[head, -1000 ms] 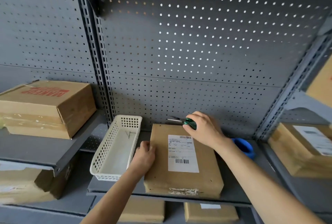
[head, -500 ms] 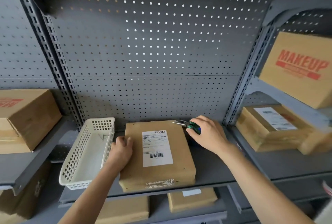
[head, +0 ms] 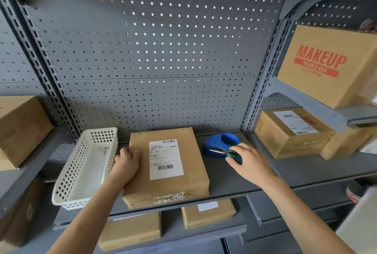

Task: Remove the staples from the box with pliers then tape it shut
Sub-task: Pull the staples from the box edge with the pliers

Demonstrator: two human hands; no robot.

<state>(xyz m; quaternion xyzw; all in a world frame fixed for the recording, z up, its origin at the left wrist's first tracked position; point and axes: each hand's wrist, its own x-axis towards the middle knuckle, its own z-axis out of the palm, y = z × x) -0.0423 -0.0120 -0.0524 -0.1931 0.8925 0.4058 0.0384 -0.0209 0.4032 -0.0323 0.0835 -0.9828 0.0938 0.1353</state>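
Note:
A flat brown cardboard box (head: pixel 189 180) with a white shipping label lies on the grey shelf (head: pixel 234 180) in the middle. My left hand (head: pixel 127 163) rests flat on the box's left edge. My right hand (head: pixel 247 162) is to the right of the box, closed around green-handled pliers (head: pixel 225 151) whose metal jaws point left. Just behind the pliers stands a blue tape dispenser (head: pixel 220 142) on the shelf.
A white plastic basket (head: pixel 67 190) holding a few small metal staples sits left of the box. More cardboard boxes fill the side shelves: one at left (head: pixel 20 129), a labelled one at right (head: pixel 289 133), a "MAKEUP" box (head: pixel 326 64) above it. A perforated back panel rises behind.
My right hand has carried the pliers from the box's far right corner out to the right, down beside the blue tape dispenser. My left hand stays on the box. The view has shifted right.

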